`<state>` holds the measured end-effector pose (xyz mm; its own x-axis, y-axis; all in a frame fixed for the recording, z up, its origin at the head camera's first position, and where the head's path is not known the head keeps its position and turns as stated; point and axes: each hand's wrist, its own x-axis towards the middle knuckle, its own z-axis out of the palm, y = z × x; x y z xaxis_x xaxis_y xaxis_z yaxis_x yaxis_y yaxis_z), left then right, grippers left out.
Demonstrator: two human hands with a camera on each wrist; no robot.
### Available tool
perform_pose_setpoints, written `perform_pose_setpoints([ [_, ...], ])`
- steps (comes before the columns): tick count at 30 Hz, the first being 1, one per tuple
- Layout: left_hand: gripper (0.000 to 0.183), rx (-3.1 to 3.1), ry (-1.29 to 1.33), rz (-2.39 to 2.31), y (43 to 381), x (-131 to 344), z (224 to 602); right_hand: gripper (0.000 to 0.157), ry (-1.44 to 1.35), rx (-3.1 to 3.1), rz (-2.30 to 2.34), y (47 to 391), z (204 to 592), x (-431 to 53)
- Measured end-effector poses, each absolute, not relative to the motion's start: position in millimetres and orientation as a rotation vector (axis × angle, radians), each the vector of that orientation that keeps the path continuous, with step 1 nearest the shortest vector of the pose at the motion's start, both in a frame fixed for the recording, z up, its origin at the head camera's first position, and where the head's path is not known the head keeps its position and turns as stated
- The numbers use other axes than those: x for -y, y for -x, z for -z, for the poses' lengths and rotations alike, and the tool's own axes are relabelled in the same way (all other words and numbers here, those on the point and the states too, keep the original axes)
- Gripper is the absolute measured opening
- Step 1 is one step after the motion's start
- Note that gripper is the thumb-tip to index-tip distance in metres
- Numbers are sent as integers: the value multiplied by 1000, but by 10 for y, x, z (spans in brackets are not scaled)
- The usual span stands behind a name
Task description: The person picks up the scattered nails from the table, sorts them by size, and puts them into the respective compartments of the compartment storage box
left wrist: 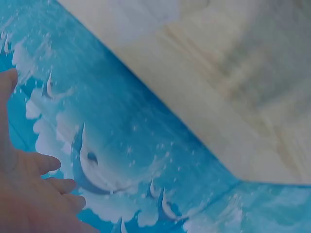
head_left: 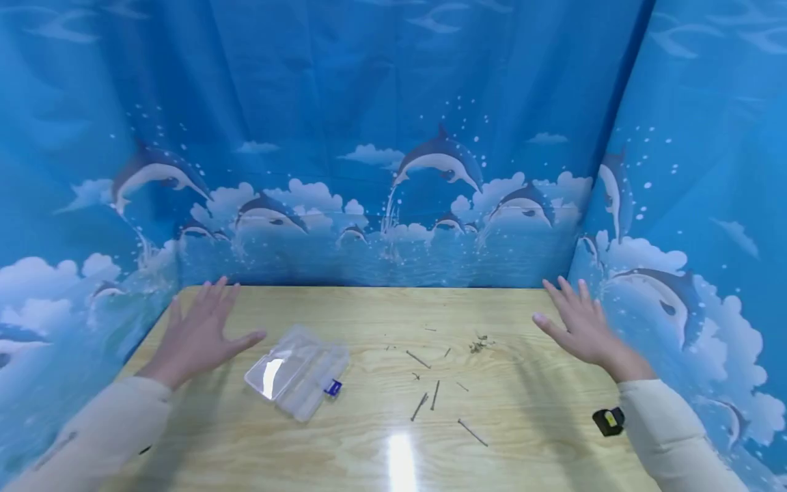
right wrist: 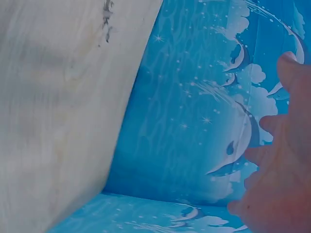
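Note:
My left hand is raised over the left side of the table, fingers spread and holding nothing. Nearest to it lies a clear plastic compartment box, its lid open, with a small blue label at one corner. On the far right, my right hand is also lifted with straight, spread fingers and nothing in it. Between the hands, several loose nails or screws, such as a long one and another, are scattered on the wood. A small heap of brassy bits lies closer to the right hand.
The light wooden table is enclosed by blue dolphin-print curtains along its back and sides. A small black object with a yellow-green mark sits beside the right sleeve. Bright glare shows at the table's front.

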<state>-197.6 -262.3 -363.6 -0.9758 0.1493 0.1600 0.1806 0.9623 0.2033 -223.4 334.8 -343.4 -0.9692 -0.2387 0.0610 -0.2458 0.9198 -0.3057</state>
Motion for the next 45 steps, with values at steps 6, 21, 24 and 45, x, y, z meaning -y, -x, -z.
perform_pose_setpoints([
  [6, 104, 2973, 348, 370, 1846, 2500, 3908, 71, -461, 2971, -597, 2153, 3680, -3398],
  [21, 92, 2902, 492, 456, 1587, 2170, 4516, 67, -514, 2907, -962, 1807, 4327, -3199],
  [24, 91, 2876, 501, 468, 1565, 2137, 4598, 66, -513, 2904, -999, 1755, 4422, -3153],
  [45, 99, 2940, 478, 505, 1534, 2037, 4759, 68, -530, 2890, -1097, 1506, 4778, -2925],
])
